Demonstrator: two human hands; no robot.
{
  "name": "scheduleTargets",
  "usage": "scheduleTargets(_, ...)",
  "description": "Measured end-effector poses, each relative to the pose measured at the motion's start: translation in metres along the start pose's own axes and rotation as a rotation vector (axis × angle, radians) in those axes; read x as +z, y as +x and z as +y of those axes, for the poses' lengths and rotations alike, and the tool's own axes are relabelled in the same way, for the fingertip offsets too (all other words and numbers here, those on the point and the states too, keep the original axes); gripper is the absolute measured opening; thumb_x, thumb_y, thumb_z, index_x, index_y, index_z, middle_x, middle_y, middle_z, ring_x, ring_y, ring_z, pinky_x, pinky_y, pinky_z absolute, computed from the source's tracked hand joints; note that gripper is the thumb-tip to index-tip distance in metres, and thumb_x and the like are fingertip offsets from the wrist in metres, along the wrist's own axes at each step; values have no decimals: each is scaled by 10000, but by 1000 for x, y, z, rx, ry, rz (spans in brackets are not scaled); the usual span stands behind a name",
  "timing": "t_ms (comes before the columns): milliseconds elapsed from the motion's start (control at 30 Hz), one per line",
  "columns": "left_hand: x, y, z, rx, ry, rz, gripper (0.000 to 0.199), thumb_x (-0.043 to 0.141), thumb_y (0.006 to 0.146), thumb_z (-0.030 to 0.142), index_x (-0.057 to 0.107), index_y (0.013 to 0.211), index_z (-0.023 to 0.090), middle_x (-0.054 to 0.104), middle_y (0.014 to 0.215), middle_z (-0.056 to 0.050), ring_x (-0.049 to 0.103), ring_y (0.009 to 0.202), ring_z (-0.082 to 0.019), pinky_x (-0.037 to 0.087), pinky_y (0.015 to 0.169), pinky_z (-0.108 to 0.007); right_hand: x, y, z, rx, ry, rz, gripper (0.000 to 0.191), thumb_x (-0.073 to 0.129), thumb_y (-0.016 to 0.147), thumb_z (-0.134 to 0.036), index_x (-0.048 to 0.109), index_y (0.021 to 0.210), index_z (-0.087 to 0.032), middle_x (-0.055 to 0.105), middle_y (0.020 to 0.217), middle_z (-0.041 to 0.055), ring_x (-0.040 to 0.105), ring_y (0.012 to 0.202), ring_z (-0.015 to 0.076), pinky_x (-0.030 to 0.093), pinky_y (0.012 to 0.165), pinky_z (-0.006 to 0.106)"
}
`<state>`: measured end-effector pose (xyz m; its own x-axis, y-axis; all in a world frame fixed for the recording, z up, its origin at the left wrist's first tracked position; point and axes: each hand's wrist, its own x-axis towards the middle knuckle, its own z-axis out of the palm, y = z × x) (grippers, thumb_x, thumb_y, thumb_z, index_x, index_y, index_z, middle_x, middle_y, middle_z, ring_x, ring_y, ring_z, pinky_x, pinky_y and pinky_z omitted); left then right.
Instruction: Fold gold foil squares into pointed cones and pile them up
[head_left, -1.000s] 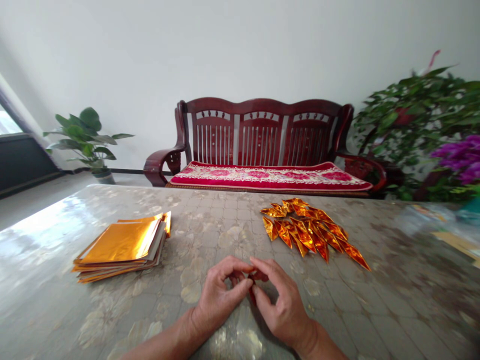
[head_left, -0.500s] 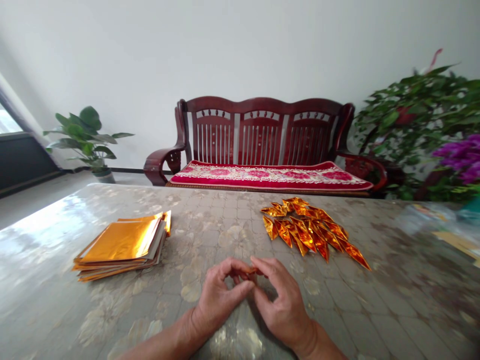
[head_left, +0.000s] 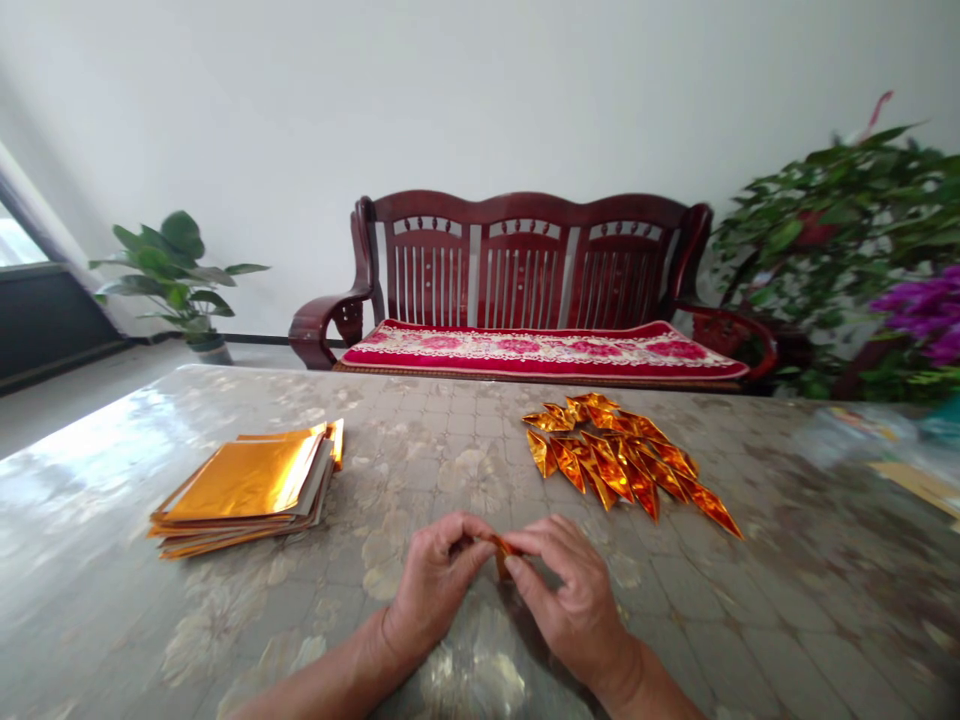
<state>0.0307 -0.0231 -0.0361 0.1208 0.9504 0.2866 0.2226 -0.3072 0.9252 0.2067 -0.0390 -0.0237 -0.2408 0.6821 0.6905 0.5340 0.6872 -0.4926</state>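
Observation:
My left hand [head_left: 435, 585] and my right hand [head_left: 566, 600] meet at the middle of the table, pinching a small piece of folded gold foil paper [head_left: 504, 553] between their fingertips. Most of that piece is hidden by my fingers. To the left lies a stack of square gold foil sheets [head_left: 247, 485], some distance from my left hand. Beyond my right hand, a heap of pointed folded gold foil pieces [head_left: 611, 460] lies on the table, not touching my fingers.
The table [head_left: 225, 640] has a glossy, patterned cover. Behind it stands a dark red wooden bench [head_left: 525, 260] with a red cushion. A potted plant [head_left: 176, 270] stands at the back left. Leafy plants and purple flowers [head_left: 919, 325] fill the right side.
My fingers have shifted their grip, and the foil piece now sits lower and turns more toward my right hand. The view has tilted slightly, while the stack and heap stay put.

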Motion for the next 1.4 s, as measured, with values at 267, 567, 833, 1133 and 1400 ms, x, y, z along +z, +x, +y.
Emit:
scheduleTargets(267,5,-1,1,-20,-95,-38,137,646,834,256,660,729,170,604,571,36,566,529,-101,449,570,-193,0,0,-6,63,119,11,167,543,940,-173,695,992,-222,703,824,35,649,757,168,523,689,292)
scheduleTargets(567,10,-2,2,-129,-264,9,97,678,770,258,662,753,164,668,634,9,625,599,-129,508,596,-211,6,1,-6,136,143,94,129,576,909,-178,678,837,-211,659,715,9,627,629,136,511,592,222)
scheduleTargets(833,9,-6,6,-74,-157,-50,99,709,744,203,679,823,151,711,750,-29,663,700,-160,540,690,-247,4,0,-5,109,113,58,124,568,904,-148,664,869,-217,660,753,12,637,685,142,506,643,239)
scheduleTargets(1133,10,-5,2,-59,-32,-3,115,633,828,236,691,755,167,703,683,4,635,636,-129,502,634,-203,2,1,-6,176,109,31,151,502,930,-236,565,794,-218,604,734,2,592,683,148,483,638,246)
scheduleTargets(1400,9,-5,6,-86,53,46,133,630,799,245,688,717,158,650,603,14,540,539,-106,444,545,-193,5,-3,-1,206,69,51,99,528,942,-235,600,874,-226,626,757,-11,610,695,140,480,654,233)
